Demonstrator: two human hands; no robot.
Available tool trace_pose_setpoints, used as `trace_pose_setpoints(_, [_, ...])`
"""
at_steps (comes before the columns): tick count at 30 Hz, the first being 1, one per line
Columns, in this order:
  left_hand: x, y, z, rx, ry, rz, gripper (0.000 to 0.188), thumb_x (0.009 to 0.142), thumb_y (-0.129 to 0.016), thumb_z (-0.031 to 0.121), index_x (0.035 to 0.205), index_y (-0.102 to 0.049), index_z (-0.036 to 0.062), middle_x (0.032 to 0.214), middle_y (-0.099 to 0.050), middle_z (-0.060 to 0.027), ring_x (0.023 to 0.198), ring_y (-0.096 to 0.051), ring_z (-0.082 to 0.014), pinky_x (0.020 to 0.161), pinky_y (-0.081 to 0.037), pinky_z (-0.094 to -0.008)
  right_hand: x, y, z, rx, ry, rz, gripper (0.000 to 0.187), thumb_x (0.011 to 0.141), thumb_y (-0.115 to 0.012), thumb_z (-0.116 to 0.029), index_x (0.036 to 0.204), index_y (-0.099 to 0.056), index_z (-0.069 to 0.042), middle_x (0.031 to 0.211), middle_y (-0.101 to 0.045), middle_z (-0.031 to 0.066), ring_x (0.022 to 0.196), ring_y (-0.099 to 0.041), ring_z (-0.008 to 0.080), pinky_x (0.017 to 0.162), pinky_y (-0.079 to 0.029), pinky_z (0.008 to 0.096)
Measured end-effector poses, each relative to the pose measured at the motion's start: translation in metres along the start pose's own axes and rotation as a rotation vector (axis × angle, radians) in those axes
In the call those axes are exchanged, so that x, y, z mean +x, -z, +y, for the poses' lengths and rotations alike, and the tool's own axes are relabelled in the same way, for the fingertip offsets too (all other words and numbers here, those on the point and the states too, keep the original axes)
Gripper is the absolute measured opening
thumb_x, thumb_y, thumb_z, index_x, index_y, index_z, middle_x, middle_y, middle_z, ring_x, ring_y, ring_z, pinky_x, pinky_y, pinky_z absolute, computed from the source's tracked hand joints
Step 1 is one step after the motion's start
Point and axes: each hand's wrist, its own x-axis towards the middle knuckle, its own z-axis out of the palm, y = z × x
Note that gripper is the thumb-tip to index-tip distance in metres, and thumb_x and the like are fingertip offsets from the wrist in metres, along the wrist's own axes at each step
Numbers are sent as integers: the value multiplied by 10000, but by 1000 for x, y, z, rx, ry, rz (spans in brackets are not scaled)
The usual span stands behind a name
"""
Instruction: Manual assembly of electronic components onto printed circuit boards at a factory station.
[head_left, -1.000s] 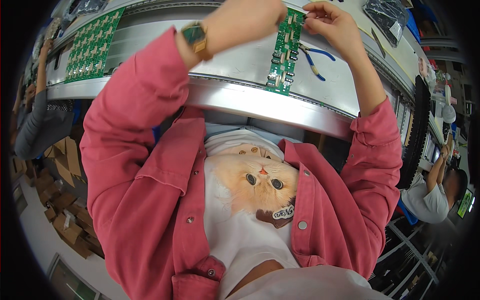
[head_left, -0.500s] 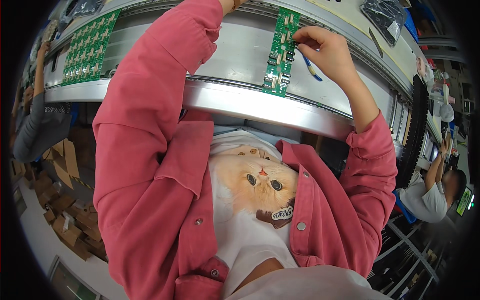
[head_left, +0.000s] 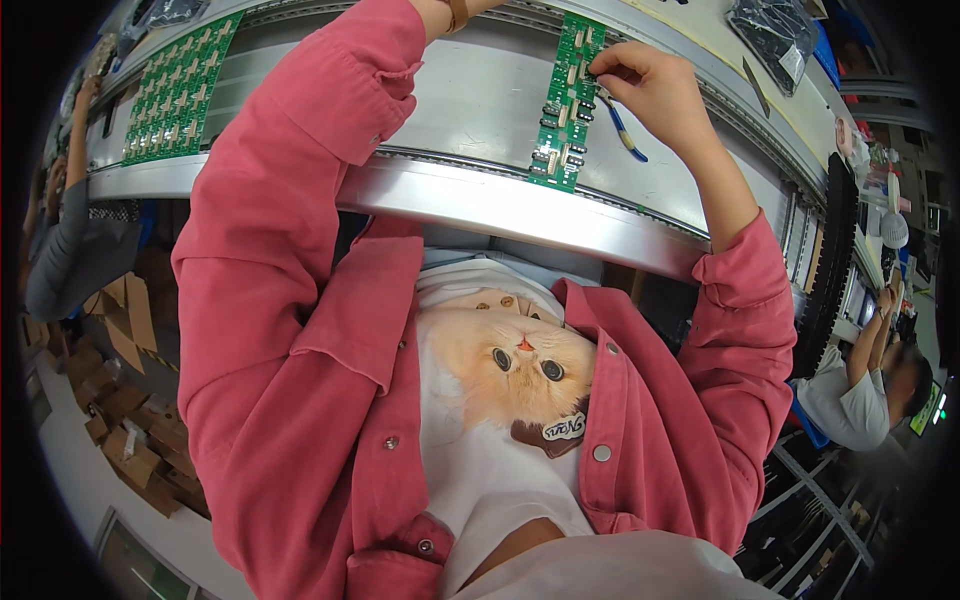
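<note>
A narrow green circuit board (head_left: 561,130) lies across the rails of the metal conveyor, with white connectors and black parts on it. At its right edge, near the far end, my right hand (head_left: 655,92) is closed in a pinch. Whatever those fingertips hold is too small or hidden to name. Below that hand lies a hand tool with blue and yellow handles (head_left: 628,138); its head is partly covered. My left arm reaches up past the far edge of the view. Only its wrist with a brown band shows, and the left hand itself is out of sight.
Another, larger green board (head_left: 178,92) with rows of connectors rests on the conveyor at the left. The silver front rail (head_left: 450,198) runs before me. A dark bagged item (head_left: 770,42) lies at the far right. Other people work at both sides; cardboard boxes (head_left: 135,455) lie lower left.
My left forearm has shifted to the left. The narrow board sits very slightly further right, and my right hand stays pinched at its edge.
</note>
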Motion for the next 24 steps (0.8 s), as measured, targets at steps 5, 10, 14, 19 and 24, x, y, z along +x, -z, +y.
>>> trace_pose_setpoints(5, [-6,13,11,-93,4,-47,145,748,-542,85,786,-661,11,780,-663,-133,691,-606,-340,656,-489,-384,2,-2,-2,16,-13,-11,130,731,-632,-3,836,-691,-51,760,-662,24,589,-558,132,582,-458,240])
trace_pose_setpoints(10, [-13,21,15,-82,49,-142,147,751,-542,91,776,-663,13,762,-661,-130,679,-609,-330,649,-488,-380,6,-4,-3,-4,-6,-11,124,728,-628,-4,828,-690,-45,755,-657,29,578,-549,138,575,-455,245])
trace_pose_setpoints(14, [-19,21,14,18,-2,-172,134,749,-541,92,757,-652,18,749,-657,-127,673,-609,-321,643,-485,-377,8,-4,-4,-48,7,-17,126,725,-623,-4,827,-686,-40,752,-653,33,571,-541,142,569,-452,250])
trace_pose_setpoints(19, [-22,25,22,106,-132,-198,102,742,-542,86,720,-622,29,739,-652,-119,661,-607,-310,632,-481,-371,8,-4,-3,-32,15,-16,126,719,-618,0,821,-682,-36,745,-644,37,567,-537,145,566,-452,255])
trace_pose_setpoints(24, [-23,29,27,116,-147,-223,88,745,-541,90,701,-595,36,728,-647,-115,656,-604,-307,627,-477,-372,8,-2,-5,-35,22,-43,124,717,-614,2,818,-677,-31,738,-641,38,565,-537,146,568,-455,259])
